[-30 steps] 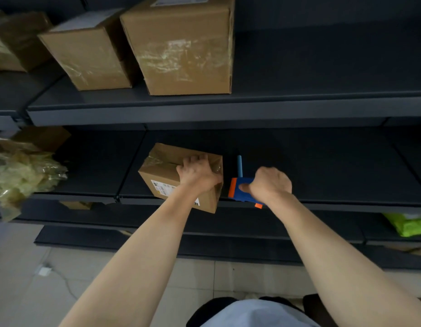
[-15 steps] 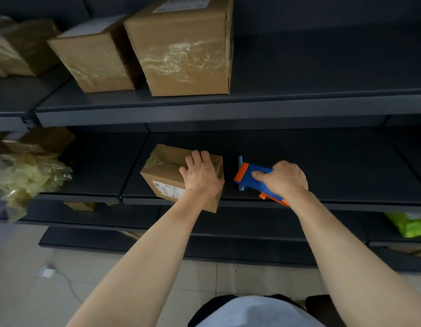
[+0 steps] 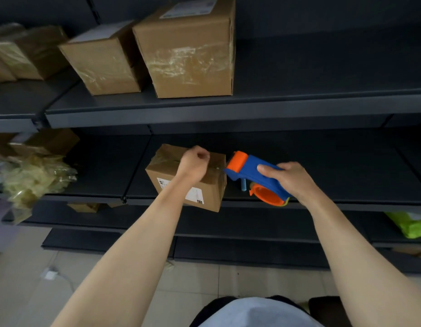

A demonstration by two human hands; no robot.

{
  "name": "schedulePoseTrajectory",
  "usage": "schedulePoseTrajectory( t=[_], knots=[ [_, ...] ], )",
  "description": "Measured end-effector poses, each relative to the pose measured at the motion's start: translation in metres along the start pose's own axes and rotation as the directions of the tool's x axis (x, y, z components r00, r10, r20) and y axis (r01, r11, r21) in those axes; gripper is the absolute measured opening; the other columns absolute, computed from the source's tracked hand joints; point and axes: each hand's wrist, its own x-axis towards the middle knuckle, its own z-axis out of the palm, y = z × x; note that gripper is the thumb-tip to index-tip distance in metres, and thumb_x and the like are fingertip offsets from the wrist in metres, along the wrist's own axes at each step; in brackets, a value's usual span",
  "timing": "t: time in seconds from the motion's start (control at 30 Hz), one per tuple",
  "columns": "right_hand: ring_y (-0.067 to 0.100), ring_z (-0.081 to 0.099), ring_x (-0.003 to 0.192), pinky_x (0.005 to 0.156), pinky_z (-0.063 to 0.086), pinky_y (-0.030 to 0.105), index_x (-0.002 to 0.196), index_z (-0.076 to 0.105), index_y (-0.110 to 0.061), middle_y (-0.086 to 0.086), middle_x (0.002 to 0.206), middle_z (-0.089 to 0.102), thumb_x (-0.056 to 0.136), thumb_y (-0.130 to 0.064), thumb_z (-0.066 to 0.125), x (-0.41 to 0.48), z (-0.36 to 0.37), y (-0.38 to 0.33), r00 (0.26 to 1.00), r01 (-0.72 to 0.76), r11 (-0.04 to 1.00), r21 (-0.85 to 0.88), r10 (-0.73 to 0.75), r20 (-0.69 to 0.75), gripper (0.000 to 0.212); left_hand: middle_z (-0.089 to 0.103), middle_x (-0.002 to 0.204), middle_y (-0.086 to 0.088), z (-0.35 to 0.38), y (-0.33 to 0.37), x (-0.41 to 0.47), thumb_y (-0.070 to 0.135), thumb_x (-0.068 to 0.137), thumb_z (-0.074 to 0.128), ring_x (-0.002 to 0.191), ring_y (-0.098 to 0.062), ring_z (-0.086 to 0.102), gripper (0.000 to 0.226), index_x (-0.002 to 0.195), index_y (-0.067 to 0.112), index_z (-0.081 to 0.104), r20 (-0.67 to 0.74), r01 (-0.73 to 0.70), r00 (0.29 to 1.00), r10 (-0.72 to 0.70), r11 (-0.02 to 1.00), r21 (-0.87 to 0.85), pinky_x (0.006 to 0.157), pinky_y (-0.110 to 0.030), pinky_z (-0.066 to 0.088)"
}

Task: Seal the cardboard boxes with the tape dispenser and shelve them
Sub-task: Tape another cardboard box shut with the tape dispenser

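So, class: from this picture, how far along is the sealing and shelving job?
Done: taped boxes stand on the upper shelf. In hand: the right hand grips the tape dispenser at the small box on the middle shelf; the left hand, curled, rests on it. Left, probably: finishing this box's tape.

Light was dim and soft, strongest on the forearms (image 3: pixel 138 244) and pale floor (image 3: pixel 228 279), while the shelves (image 3: pixel 322 102) sank into near-black shadow. Clear tape on the tall box (image 3: pixel 188 60) gave off patchy glare. Plastic wrap (image 3: pixel 32 180) at the left edge was smeared; shelf lines bowed outward. The tape dispenser (image 3: pixel 256 171) looked crisp.
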Motion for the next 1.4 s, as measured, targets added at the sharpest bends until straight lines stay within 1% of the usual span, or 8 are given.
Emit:
schedulePoseTrajectory(
  t=[0.1, 0.2, 0.33, 0.43, 0.57, 0.73, 1.13, 1.4],
  knots=[
    [0.018, 0.068, 0.068, 0.065, 0.045, 0.028, 0.076, 0.072, -0.016, -0.002, 0.067, 0.072, 0.053, -0.071, 0.067, -0.002, 0.004, -0.002, 0.998, 0.04, 0.995, 0.093, -0.043, 0.035, 0.06, 0.063, 0.096, -0.002, -0.003, 0.0, -0.007, 0.021, 0.098, 0.049, 0.076, -0.01, 0.06, 0.015, 0.107, 0.015, 0.06, -0.061, 0.024, 0.997, -0.038, 0.975, -0.221, 0.063, -0.021, 0.049],
    [0.019, 0.068, 0.068, 0.069, 0.048, 0.03, 0.077, 0.073, -0.015, 0.003, 0.071, 0.073, 0.049, -0.069, 0.07, -0.003, 0.004, -0.001, 0.993, 0.075, 0.98, 0.185, -0.09, 0.074, 0.061, 0.069, 0.086, -0.008, -0.002, 0.004, -0.016, 0.033, 0.095, 0.053, 0.068, -0.014, 0.067, 0.03, 0.106, 0.006, 0.063, 0.204, 0.194, 0.973, -0.109, 0.867, -0.459, 0.057, -0.021, 0.053],
    [0.018, 0.068, 0.066, 0.068, 0.048, 0.03, 0.078, 0.074, -0.015, 0.006, 0.074, 0.074, 0.053, -0.064, 0.073, -0.004, 0.003, -0.002, 0.981, 0.103, 0.97, 0.222, -0.136, 0.139, 0.055, 0.069, 0.079, -0.006, -0.006, 0.003, -0.021, 0.028, 0.094, 0.054, 0.071, -0.014, 0.066, 0.022, 0.099, 0.009, 0.066, 0.46, 0.338, 0.885, -0.073, 0.78, -0.527, 0.058, -0.022, 0.052],
    [0.013, 0.067, 0.06, 0.06, 0.047, 0.024, 0.073, 0.073, -0.017, 0.004, 0.069, 0.073, 0.057, -0.061, 0.071, -0.005, 0.004, -0.004, 0.975, 0.117, 0.973, 0.198, -0.15, 0.161, 0.047, 0.066, 0.081, -0.006, -0.004, 0.001, -0.021, 0.017, 0.095, 0.054, 0.068, -0.012, 0.061, 0.015, 0.1, 0.008, 0.065, 0.419, 0.322, 0.904, -0.082, 0.776, -0.542, 0.057, -0.022, 0.05],
    [0.011, 0.066, 0.056, 0.053, 0.047, 0.017, 0.073, 0.071, -0.015, 0.002, 0.066, 0.072, 0.056, -0.062, 0.07, -0.007, 0.002, -0.009, 0.978, 0.119, 0.981, 0.151, -0.142, 0.155, 0.05, 0.066, 0.077, -0.004, -0.005, -0.002, -0.02, 0.028, 0.088, 0.064, 0.066, -0.012, 0.059, 0.028, 0.104, 0.005, 0.066, 0.364, 0.287, 0.927, -0.093, 0.8, -0.527, 0.056, -0.022, 0.049],
    [0.009, 0.066, 0.057, 0.061, 0.045, 0.025, 0.083, 0.072, -0.011, -0.001, 0.068, 0.072, 0.057, -0.068, 0.066, -0.009, -0.001, -0.015, 0.984, 0.114, 0.993, 0.039, -0.118, 0.135, 0.063, 0.066, 0.073, -0.006, -0.003, -0.001, -0.017, 0.025, 0.086, 0.067, 0.057, -0.01, 0.057, 0.022, 0.093, 0.004, 0.068, 0.266, 0.221, 0.958, -0.104, 0.86, -0.46, 0.056, -0.022, 0.049],
    [0.017, 0.066, 0.065, 0.06, 0.045, 0.028, 0.074, 0.071, -0.017, -0.006, 0.062, 0.07, 0.046, -0.078, 0.063, -0.009, -0.012, -0.029, 0.992, 0.106, 0.989, -0.099, -0.099, 0.074, 0.068, 0.067, 0.068, 0.0, 0.001, 0.012, -0.009, 0.023, 0.086, 0.067, 0.052, -0.004, 0.059, 0.011, 0.087, 0.012, 0.067, 0.21, 0.168, 0.974, -0.084, 0.893, -0.419, 0.051, -0.016, 0.049],
    [0.02, 0.063, 0.064, 0.06, 0.042, 0.028, 0.069, 0.069, -0.016, -0.007, 0.055, 0.066, 0.047, -0.076, 0.064, -0.016, -0.034, -0.013, 0.997, 0.073, 0.984, -0.162, -0.067, 0.042, 0.064, 0.062, 0.069, -0.002, -0.058, -0.019, 0.015, 0.021, 0.082, 0.07, 0.056, -0.007, 0.055, 0.015, 0.084, 0.007, 0.067, 0.033, 0.216, 0.974, -0.225, 0.875, -0.432, 0.051, -0.014, 0.048]
  ],
)
